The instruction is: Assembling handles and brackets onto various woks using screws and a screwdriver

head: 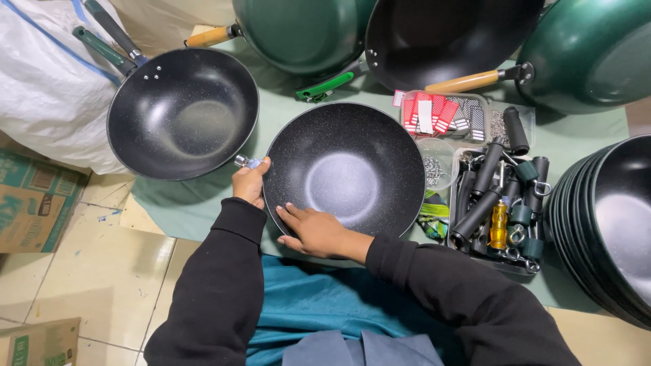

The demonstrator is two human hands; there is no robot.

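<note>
A black speckled wok pan (pixel 352 163) without a handle lies on the green cloth in front of me. My left hand (pixel 249 183) is at its left rim, fingers closed on a small silver metal fitting (pixel 245 162). My right hand (pixel 313 230) rests flat on the pan's near rim, fingers spread and pressing on it.
A handled black wok (pixel 182 112) lies to the left, and more green woks (pixel 298 30) at the back. A stack of black pans (pixel 610 224) stands at the right. A tray of black handles (pixel 498 203), a yellow screwdriver (pixel 499 226), screws and tags sit right of the pan. Cardboard boxes (pixel 30 200) stand on the tiled floor.
</note>
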